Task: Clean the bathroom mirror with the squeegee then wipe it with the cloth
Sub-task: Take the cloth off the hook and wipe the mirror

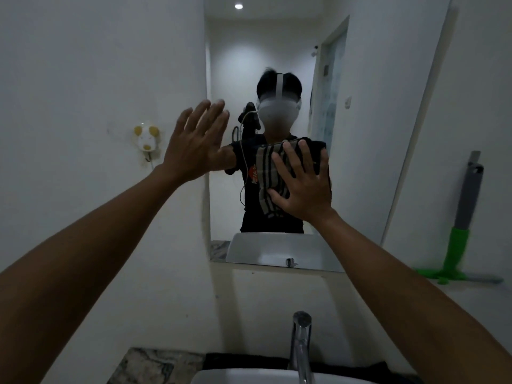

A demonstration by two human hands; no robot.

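Observation:
The tall mirror (266,56) hangs on the white wall ahead of me. With spread, straight fingers my right hand (300,184) presses a striped grey-and-dark cloth (267,173) flat against the lower middle of the glass. My left hand (194,142) is raised at the mirror's left edge, fingers straight and spread, holding nothing; whether it touches the glass I cannot tell. The squeegee (461,217), with a grey handle and a green base, stands against the wall on the ledge at the far right, away from both hands.
A chrome tap (300,345) rises over the white basin (249,376) at the bottom edge. A marbled counter (146,367) lies at the basin's left. A small white and yellow wall hook (146,138) sits on the wall left of the mirror.

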